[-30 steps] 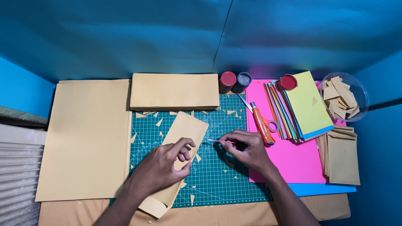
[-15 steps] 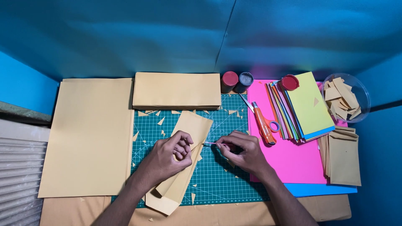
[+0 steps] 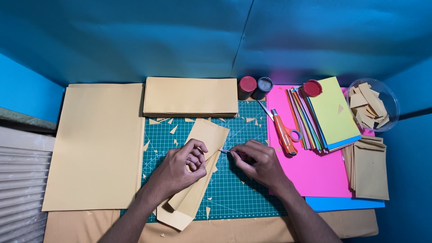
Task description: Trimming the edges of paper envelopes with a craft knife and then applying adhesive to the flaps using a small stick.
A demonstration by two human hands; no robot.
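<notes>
The table is carrying a green cutting mat under the hands, a large tan sheet lying beyond the left hand, pink paper beyond the right hand.

Packaging only: two short cylindrical jars stand side by side at the mat's far edge, one with a dark red lid, one with a grey-blue lid. A round red lid lies on the coloured paper stack. No labels, signs or screens.
</notes>
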